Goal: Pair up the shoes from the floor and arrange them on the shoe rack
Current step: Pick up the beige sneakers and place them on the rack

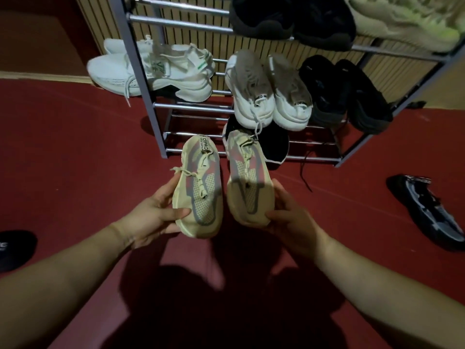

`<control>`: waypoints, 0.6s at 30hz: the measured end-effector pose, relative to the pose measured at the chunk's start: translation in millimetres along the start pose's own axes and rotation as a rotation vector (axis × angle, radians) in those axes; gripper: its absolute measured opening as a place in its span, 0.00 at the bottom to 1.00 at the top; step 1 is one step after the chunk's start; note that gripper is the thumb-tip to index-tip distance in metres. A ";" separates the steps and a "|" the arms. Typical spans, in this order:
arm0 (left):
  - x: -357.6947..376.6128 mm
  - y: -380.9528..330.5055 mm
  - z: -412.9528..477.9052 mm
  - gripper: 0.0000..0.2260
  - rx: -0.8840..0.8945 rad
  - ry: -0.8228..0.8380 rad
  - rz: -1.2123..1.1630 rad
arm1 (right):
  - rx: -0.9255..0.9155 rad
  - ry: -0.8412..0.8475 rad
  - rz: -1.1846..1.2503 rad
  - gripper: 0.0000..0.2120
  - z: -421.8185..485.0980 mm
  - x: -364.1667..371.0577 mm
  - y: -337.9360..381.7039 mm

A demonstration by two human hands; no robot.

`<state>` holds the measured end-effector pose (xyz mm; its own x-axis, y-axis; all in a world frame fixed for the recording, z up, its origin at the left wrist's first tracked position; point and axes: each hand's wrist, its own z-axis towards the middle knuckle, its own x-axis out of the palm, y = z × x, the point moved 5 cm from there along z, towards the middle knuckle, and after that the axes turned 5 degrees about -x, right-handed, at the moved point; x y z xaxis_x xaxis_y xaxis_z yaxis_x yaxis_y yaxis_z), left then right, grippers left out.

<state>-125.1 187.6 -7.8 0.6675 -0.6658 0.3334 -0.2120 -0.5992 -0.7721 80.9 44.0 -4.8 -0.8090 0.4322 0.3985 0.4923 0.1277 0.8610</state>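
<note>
Two beige sneakers with pinkish stripes are held side by side above the red floor [75,159], just in front of the shoe rack [191,108], toes toward the person and heels toward the rack, with a narrow gap between them. From the head view, the left grip [153,212] is a bare hand holding the left beige sneaker [198,187] by its toe end, thumb on top and fingers round the outer edge. The right grip [289,212] holds the right beige sneaker [247,182] the same way from the other side. On the rack's middle shelf a white-and-grey pair [266,89] sits heels outward, and a black pair [344,94] stands just beside it on the right. A white pair with green marks [156,69] lies at the rack's left end, partly behind the corner post. The upper shelf carries another black pair [292,18] and a pale yellow-green shoe [402,18]. One black shoe with a white rim [276,144] rests on the lowest shelf, partly hidden behind the right beige sneaker. A black-and-grey shoe [427,210] lies on the floor to the right, well apart from the rack, and a dark shoe [15,248] shows at the left edge.
</note>
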 end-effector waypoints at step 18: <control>134.1 -2.0 80.0 0.40 0.012 0.066 0.042 | -0.063 -0.444 0.120 0.36 55.4 -154.2 77.9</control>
<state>22.0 135.1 -4.9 0.6091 -0.7188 0.3351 -0.2303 -0.5647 -0.7925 261.8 36.7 -16.6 -0.5245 0.7831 0.3342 0.5425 0.0048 0.8401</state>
